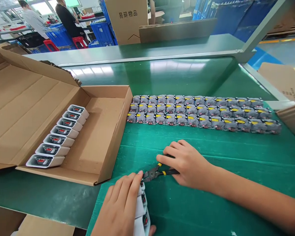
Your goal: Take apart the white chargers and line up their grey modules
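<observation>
My left hand (120, 206) is closed around a short row of white plastic housings (140, 209) with dark and red parts inside, held on the green mat. In my right hand (186, 162) is a pair of cutting pliers (152, 174) with black and yellow handles. The pliers' jaws meet the far end of the row, beside my left fingertips; whether they bite on anything I cannot tell. An open cardboard box (105, 137) stands to the left, with a slanting line of similar white housings (56, 139) along its left side.
Three rows of small grey parts with yellow marks (191, 111) lie across the mat (211, 150) behind my right hand. A metal frame (250, 42) borders the bench on the right. Farther back are cardboard boxes (127, 19), blue crates (102, 31) and two people.
</observation>
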A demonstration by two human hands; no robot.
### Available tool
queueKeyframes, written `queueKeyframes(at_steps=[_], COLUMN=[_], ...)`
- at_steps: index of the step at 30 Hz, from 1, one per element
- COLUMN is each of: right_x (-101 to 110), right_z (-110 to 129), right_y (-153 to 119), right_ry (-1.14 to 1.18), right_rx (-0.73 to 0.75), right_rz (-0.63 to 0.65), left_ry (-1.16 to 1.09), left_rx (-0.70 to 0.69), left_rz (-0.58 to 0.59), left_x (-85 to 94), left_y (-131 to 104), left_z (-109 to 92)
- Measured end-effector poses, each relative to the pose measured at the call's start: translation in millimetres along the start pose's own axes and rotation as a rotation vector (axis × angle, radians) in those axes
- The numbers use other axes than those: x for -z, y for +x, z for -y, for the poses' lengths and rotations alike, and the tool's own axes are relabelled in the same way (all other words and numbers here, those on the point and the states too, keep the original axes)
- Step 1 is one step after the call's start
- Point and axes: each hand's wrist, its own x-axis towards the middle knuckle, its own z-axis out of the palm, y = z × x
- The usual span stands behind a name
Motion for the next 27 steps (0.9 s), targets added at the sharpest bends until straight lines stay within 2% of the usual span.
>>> queueKeyframes(at_steps=[6, 11, 15, 21, 24, 27], right_x=[2, 4, 6, 8, 7, 6], right_z=[-3, -6, -8, -12, -11, -6], right_y=[1, 2, 2, 2, 1, 0], right_ry=[0.044, 0.089, 0.116, 0.144, 0.115, 0.063], right_rx=[-0.004, 0.010, 0.009, 0.027, 0.025, 0.031], right_rz=[0.028, 0.058, 0.081, 0.100, 0.089, 0.071], left_ry=[0.012, 0.036, 0.048, 0.064, 0.059, 0.035], left_rx=[-0.022, -0.150, -0.131, -0.238, -0.235, -0.164], left_rz=[0.023, 0.016, 0.014, -0.003, -0.006, -0.016], left_x=[0.9, 1.5, 2.5, 4.8, 2.8, -3.4], left_y=[2, 4, 6, 10, 9, 6], left_z=[5, 12, 13, 19, 20, 16])
